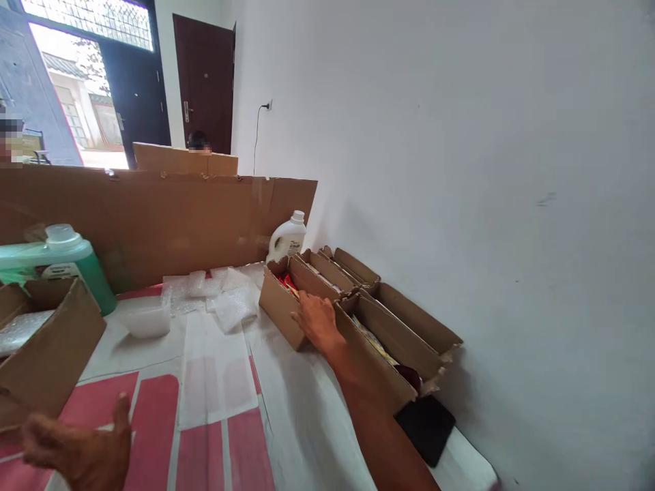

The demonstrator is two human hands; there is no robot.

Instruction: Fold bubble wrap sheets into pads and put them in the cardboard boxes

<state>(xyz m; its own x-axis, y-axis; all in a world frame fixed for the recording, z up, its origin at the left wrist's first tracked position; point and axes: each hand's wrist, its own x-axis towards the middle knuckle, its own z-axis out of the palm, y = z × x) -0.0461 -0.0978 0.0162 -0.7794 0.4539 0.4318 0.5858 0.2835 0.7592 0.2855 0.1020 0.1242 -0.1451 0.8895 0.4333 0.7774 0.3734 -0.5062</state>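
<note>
From my remote seat I see 2 hands. The right hand (316, 319) is over the near end of a cardboard box (279, 310), fingers bent; I cannot tell whether they grip anything. The left hand (84, 443) is open and holds nothing I can see, above the red and white cloth (205, 450). A red packet (288, 281) lies inside that box, partly hidden by its walls. I judge it light, soft and a bit slippery, best pinched at its upper edge; the box looks stiff but easily dented, best held by 2 opposite walls.
</note>
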